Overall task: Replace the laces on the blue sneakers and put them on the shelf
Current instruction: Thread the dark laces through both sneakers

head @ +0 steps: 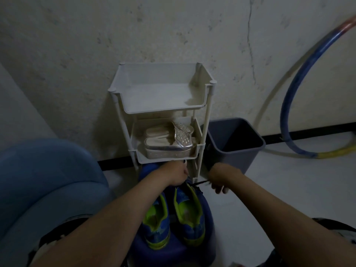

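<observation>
Two blue sneakers with lime-green lining sit side by side on a dark blue stool, the left sneaker and the right sneaker. My left hand grips the toe end of the right sneaker. My right hand pinches a dark lace that stretches taut from that shoe. Just beyond my hands stands the white tiered shelf against the wall, its top tier holding nothing.
The shelf's middle tier holds silver sandals. A grey bin stands to the right of the shelf. A blue and yellow hoop leans on the wall at right. A blue seat is at left.
</observation>
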A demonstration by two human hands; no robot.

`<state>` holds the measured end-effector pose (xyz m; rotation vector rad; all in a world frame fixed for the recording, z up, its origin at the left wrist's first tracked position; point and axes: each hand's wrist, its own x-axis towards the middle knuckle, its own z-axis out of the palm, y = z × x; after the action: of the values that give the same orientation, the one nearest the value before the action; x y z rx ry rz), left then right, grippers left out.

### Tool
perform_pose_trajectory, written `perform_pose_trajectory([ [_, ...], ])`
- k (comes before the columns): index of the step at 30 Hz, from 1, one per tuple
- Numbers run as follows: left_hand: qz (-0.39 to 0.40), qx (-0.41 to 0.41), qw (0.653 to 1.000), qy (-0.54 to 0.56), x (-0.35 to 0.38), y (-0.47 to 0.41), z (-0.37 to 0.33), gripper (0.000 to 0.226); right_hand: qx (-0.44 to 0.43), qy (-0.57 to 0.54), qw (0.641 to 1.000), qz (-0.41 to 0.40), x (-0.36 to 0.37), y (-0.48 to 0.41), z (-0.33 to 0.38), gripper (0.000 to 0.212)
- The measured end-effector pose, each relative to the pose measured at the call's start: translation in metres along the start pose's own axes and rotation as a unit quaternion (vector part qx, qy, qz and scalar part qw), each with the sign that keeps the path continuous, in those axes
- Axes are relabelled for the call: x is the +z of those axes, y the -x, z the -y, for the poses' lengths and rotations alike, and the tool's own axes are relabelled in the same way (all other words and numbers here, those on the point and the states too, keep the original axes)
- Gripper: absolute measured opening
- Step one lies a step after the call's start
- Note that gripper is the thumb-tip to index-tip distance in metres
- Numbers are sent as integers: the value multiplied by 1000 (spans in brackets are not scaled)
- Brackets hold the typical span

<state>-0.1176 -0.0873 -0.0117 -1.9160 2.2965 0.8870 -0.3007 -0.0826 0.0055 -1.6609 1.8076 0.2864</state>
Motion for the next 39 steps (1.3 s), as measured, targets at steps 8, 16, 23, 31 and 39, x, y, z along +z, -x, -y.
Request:
perform_pose_trajectory([
  [8,45,7,982,-181,8,-12,-17,37,-10,153,987,41,8,-3,-3,30],
  [16,16,16,987,-158,13,-8,-18,25,-167,183,969,11,34,-27,13,36],
  [23,57,18,997,-43,7,0,-9,18,-177,77,981,-21,26,-31,16,26],
  [31,47,7,998,52,4,-2,-4,19,-215,134,956,-145,2,-25,15,20],
  [39,10,-4,976,218,-5,4,-8,11,-242,-17,922,-301,2,-18,18,30],
])
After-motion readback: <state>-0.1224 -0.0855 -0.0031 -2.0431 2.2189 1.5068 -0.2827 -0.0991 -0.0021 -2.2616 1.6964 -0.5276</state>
